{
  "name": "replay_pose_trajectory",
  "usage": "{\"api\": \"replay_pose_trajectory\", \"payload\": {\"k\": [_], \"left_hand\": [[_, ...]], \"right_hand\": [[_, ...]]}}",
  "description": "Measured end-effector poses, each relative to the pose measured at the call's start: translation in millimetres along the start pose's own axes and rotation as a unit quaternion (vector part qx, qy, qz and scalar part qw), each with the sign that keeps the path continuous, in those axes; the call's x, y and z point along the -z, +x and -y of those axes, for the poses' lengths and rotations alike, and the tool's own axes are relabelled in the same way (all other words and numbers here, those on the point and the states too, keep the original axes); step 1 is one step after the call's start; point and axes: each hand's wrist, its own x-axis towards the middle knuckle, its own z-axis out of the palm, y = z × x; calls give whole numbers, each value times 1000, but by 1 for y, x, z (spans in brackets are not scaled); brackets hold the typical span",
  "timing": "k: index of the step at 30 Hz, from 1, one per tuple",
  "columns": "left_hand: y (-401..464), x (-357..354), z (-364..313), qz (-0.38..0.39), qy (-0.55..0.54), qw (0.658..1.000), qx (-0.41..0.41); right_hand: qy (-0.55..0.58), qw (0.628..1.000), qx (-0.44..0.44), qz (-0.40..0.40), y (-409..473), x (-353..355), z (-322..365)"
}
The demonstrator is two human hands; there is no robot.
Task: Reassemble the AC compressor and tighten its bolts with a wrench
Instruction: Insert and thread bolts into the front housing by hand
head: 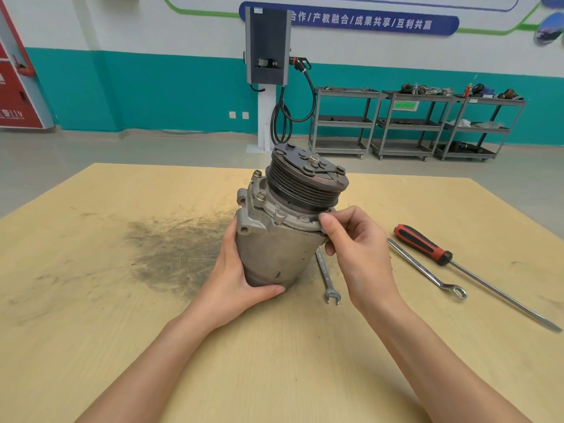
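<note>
The left hand (236,279) wraps curled fingers around the lower body of the AC compressor (283,221), standing tilted on the wooden table (91,300). The right hand (357,248) pinches its flange rim, thumb on top. Just beside lie an open-end wrench (328,277), a ring wrench (427,271) and a screwdriver (457,267).

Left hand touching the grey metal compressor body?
Touching. The head view shows the left hand wrapped around the lower part of the grey metal compressor body, thumb pressed across its bottom edge, no gap visible.

Head-worn camera looks forward and down, close over the table (91,300).
</note>
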Motion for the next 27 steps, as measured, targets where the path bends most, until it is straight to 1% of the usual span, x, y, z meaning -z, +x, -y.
{"api": "replay_pose_trajectory", "payload": {"k": [3, 4, 6, 7, 9, 10, 11, 13, 15, 17, 19, 24, 26, 27], "left_hand": [[0, 1, 1, -2, 1, 1000, 8], [0, 1, 0, 0, 3, 1000, 12], [0, 1, 0, 6, 2, 1000, 14], [0, 1, -1, 8, 1, 1000, 12], [0, 1, -1, 8, -2, 1000, 9], [0, 1, -1, 7, -4, 1000, 8], [0, 1, -1, 7, -5, 1000, 6], [0, 2, -1, 8, -4, 1000, 8], [0, 2, 0, 9, -2, 1000, 13], [1, 2, 1, 10, -2, 1000, 17], [1, 2, 2, 11, -4, 1000, 15], [2, 2, 3, 7, -1, 1000, 15], [2, 2, 4, 8, -2, 1000, 15], [2, 2, 4, 9, -4, 1000, 14]], "right_hand": [[26, 999, -15, 28, 4, 9, 3], [41, 999, -20, 18, 7, 17, 4], [37, 998, -26, -32, 19, 39, 6], [5, 998, -30, -53, 25, 52, 6], [-132, 988, -50, -56, 38, 81, 0], [-218, 973, -72, -38, 42, 95, -5], [-299, 949, -103, -13, 45, 107, -11], [-424, 890, -162, 46, 46, 125, -23], [-491, 841, -204, 101, 45, 129, -31], [-516, 816, -230, 125, 46, 127, -37], [-526, 809, -233, 122, 47, 124, -44], [-542, 806, -213, 109, 48, 121, -54], [-536, 816, -197, 90, 49, 122, -54], [-519, 831, -183, 72, 49, 122, -53]]}}
